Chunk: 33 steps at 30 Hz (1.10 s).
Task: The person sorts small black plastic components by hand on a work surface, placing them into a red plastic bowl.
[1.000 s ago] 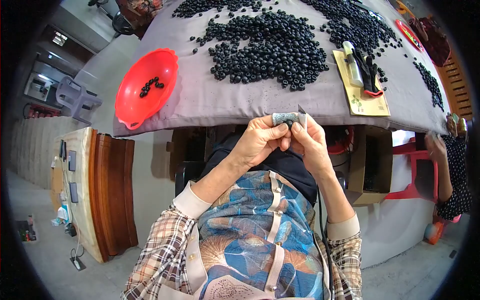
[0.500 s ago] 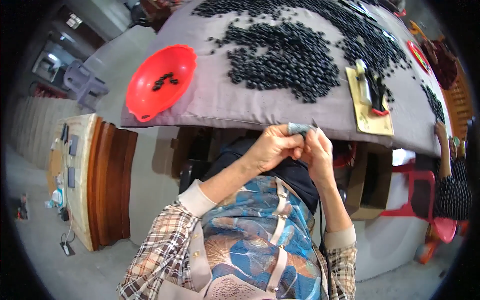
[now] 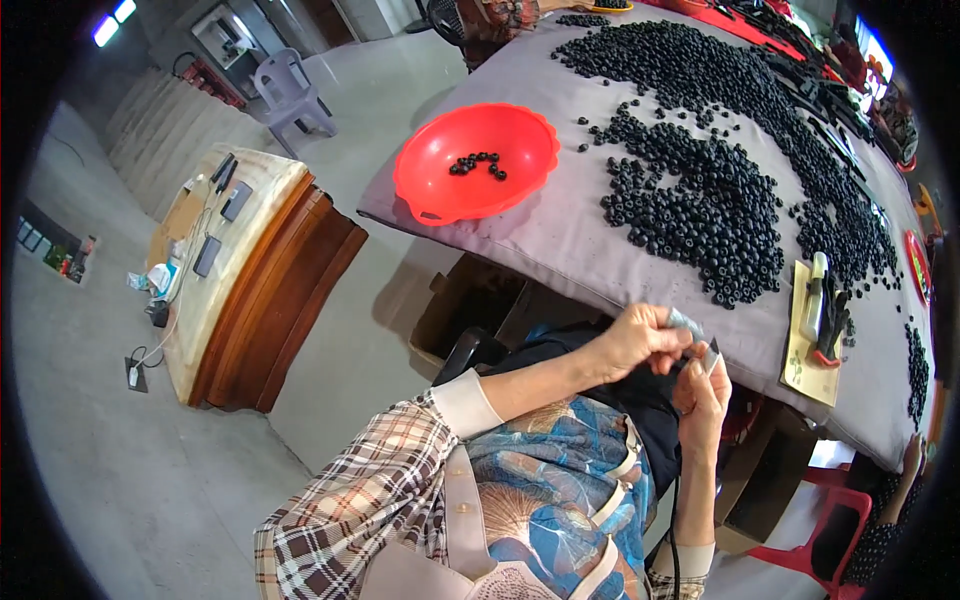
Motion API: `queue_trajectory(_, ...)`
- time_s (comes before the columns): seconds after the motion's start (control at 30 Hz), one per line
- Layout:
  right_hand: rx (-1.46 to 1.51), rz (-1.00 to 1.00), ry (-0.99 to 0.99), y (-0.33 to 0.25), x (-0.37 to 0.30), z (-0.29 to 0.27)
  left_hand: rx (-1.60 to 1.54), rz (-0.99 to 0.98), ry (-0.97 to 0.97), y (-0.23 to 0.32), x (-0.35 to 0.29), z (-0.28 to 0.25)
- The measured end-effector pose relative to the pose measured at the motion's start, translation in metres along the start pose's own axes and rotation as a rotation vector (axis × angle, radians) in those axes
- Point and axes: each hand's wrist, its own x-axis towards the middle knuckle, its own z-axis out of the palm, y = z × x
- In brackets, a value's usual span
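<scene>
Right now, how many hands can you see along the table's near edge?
3: the person's left hand and right hand, close together mid-picture, and another person's hand at the far right. Others may be hidden.

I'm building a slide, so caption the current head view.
Left hand and right hand close together, near many black beads and a red bowl.

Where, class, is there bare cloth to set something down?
Gray cloth lies bare between the red bowl and the nearer black bead pile, with a smaller wedge between pile and yellow card. Crowded: the far bead band.
</scene>
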Motion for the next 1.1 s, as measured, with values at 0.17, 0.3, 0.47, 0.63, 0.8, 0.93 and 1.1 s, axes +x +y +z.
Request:
queue_trajectory(0.17,-0.093,0.014,0.024,-0.003,-0.002,-0.006,0.594,0.339,0.419,0.078,-0.021,-0.018)
queue_trajectory(0.3,-0.148,0.055,0.017,0.002,0.006,-0.007,0.72,0.465,0.82,0.134,-0.037,-0.061)
queue_trajectory(0.47,-0.109,0.08,0.006,0.004,0.006,-0.012,1.038,0.624,0.824,0.153,-0.022,-0.118)
queue_trajectory(0.63,-0.088,0.086,0.027,0.004,0.005,-0.014,1.08,0.532,0.492,0.089,0.013,-0.067)
queue_trajectory(0.8,-0.083,0.071,0.067,0.005,0.005,-0.016,1.239,0.58,0.156,0.021,0.064,-0.027)
queue_trajectory(0.93,0.037,-0.058,0.161,0.004,0.007,-0.022,1.321,0.679,0.066,-0.006,0.095,0.0)
queue_trajectory(1.1,0.084,-0.109,0.214,-0.001,0.009,-0.02,1.458,0.613,0.18,-0.019,0.113,0.009)
